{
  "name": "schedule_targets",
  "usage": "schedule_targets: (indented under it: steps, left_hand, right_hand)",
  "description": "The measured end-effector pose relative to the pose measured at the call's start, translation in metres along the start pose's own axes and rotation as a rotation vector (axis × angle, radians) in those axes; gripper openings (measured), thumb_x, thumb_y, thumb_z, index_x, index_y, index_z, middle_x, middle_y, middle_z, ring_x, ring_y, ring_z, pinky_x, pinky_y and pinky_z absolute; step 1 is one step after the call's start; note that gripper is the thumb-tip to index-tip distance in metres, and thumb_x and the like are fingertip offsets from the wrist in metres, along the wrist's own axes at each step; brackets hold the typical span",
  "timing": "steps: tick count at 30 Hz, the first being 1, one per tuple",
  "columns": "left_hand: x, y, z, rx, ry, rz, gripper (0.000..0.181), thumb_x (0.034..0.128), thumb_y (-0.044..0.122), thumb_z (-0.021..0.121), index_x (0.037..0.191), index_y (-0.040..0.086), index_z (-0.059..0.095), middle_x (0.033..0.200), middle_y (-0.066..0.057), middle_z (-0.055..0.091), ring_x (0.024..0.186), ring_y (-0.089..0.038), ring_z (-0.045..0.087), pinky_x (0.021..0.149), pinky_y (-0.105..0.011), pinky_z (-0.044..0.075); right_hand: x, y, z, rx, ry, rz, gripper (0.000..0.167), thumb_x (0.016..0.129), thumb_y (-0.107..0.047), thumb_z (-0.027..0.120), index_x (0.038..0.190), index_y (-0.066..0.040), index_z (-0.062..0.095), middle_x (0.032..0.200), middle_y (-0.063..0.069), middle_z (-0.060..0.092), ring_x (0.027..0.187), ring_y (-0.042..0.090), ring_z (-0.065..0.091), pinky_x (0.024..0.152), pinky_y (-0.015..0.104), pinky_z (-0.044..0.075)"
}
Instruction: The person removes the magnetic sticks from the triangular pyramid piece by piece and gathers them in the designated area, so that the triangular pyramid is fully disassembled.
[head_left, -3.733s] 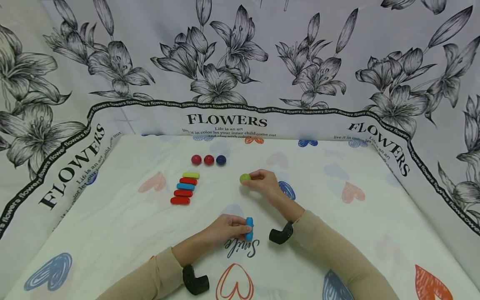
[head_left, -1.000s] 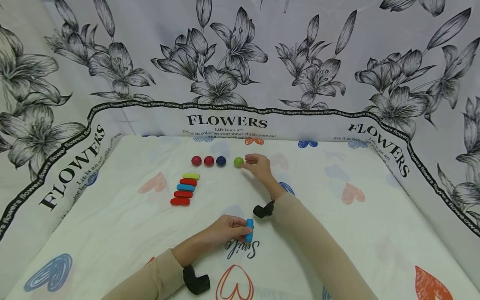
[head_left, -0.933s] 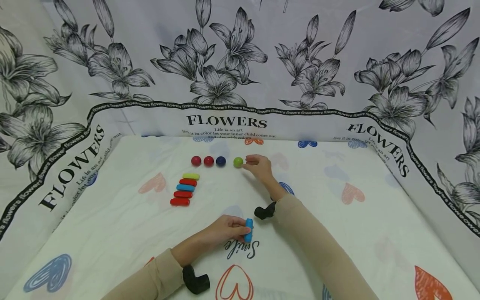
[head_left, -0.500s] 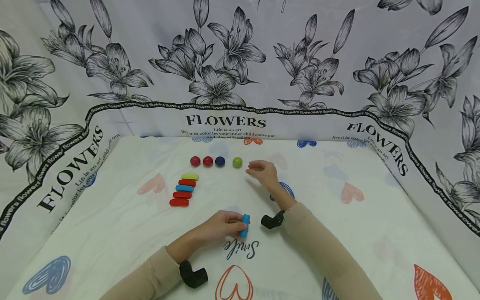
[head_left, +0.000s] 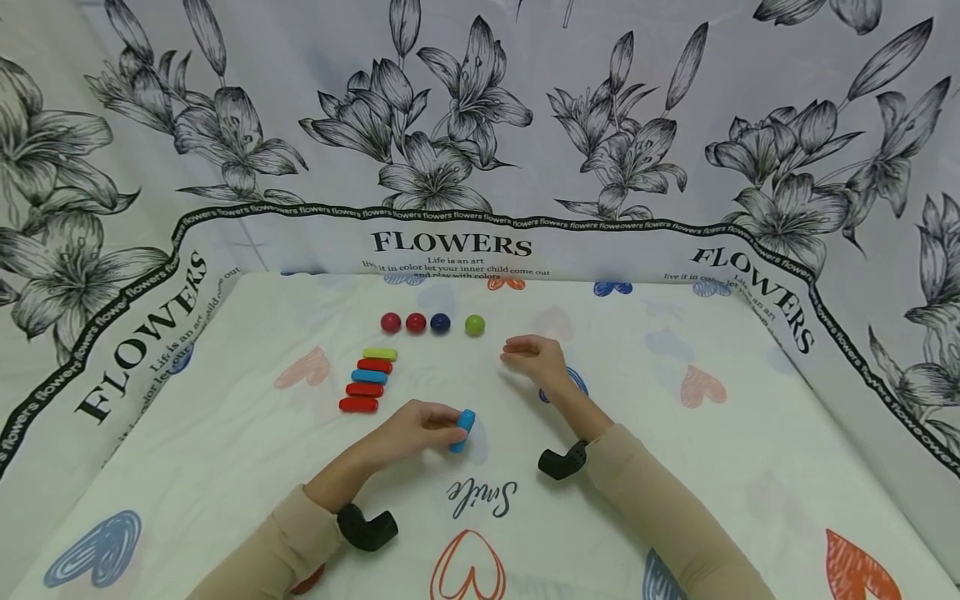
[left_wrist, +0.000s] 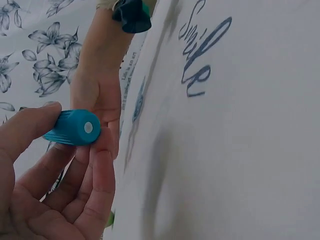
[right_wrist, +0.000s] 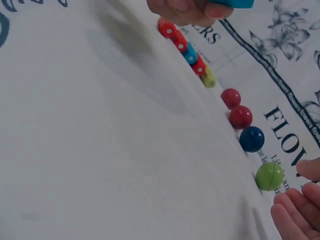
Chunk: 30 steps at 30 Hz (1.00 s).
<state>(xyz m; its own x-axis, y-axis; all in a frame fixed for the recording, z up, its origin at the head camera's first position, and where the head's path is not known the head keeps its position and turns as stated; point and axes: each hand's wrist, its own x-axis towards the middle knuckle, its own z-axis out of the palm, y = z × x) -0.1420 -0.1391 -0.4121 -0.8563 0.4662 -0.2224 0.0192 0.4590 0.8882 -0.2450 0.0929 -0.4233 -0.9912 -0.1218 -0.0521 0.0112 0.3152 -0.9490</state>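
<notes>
My left hand (head_left: pixel 415 432) pinches a small blue ridged cylinder (left_wrist: pixel 75 127) between thumb and fingers, held above the cloth. A white dot marks the cylinder's end in the left wrist view. My right hand (head_left: pixel 538 360) is over the cloth with nothing in its fingers. Just beyond its fingertips sits a green ball (head_left: pixel 475 325), apart from the hand. To the left of that ball stand a dark blue ball (head_left: pixel 440 322) and two red balls (head_left: pixel 416 322) in one row. Nearer lies a slanted column of short cylinders: a yellow-green one (head_left: pixel 380 354), a blue one (head_left: pixel 369 377) and several red ones (head_left: pixel 358 405).
A white cloth (head_left: pixel 637 500) printed with hearts and the word Smile covers the surface. Flower-printed curtains (head_left: pixel 465 142) stand at the back and both sides. Each wrist carries a black device (head_left: pixel 367 528).
The green ball went from my right hand to the end of the ball row, and that hand has drawn back from it. My left hand has moved left and forward with the blue cylinder.
</notes>
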Motion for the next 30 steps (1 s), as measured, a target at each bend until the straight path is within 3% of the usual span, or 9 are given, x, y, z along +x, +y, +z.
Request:
schedule_targets:
  steps: [4,9,18,23,30]
  left_hand:
    - [-0.004,-0.002,-0.008,0.018,0.033,0.012,0.043,0.091,0.034,0.065,0.123,0.005,0.066,0.111,-0.011,0.073,0.097,-0.013,0.065,0.094,-0.032,0.053]
    - [-0.009,-0.004,-0.018,0.032,0.048,0.004,0.044,0.0902,0.034,0.066,0.124,0.006,0.065,0.115,-0.011,0.072,0.103,-0.018,0.066,0.096,-0.037,0.054]
    - [-0.017,-0.01,-0.037,0.086,0.068,0.089,0.039,0.0866,0.03,0.071,0.115,0.003,0.067,0.102,-0.012,0.074,0.092,-0.013,0.068,0.08,-0.017,0.054]
    - [-0.023,-0.013,-0.046,0.104,0.073,0.104,0.036,0.0856,0.031,0.072,0.111,0.006,0.069,0.101,-0.011,0.075,0.087,-0.005,0.069,0.081,-0.016,0.054]
    - [-0.031,-0.018,-0.058,0.104,0.097,0.111,0.036,0.0861,0.029,0.071,0.113,0.004,0.069,0.103,-0.013,0.075,0.085,-0.003,0.069,0.08,-0.016,0.055]
  right_hand:
    - [-0.005,0.003,-0.004,0.014,-0.013,-0.003,0.028,0.084,-0.01,0.073,0.11,0.0,0.069,0.103,0.013,0.075,0.088,0.012,0.072,0.078,0.018,0.057]
    - [-0.009,0.004,-0.006,-0.011,-0.038,0.056,0.031,0.086,-0.012,0.072,0.115,-0.001,0.067,0.112,0.016,0.072,0.093,0.013,0.072,0.077,0.016,0.054]
    - [-0.021,0.006,-0.008,0.001,-0.091,0.07,0.032,0.087,-0.013,0.071,0.117,-0.002,0.067,0.113,0.015,0.072,0.092,0.009,0.071,0.082,0.017,0.055]
    - [-0.025,0.008,-0.009,0.01,-0.107,0.072,0.031,0.087,-0.012,0.071,0.116,-0.002,0.067,0.113,0.015,0.073,0.094,0.011,0.072,0.085,0.018,0.056]
    - [-0.033,0.006,-0.011,-0.002,-0.13,0.062,0.031,0.087,-0.01,0.07,0.116,-0.001,0.067,0.114,0.016,0.072,0.098,0.013,0.072,0.089,0.021,0.055]
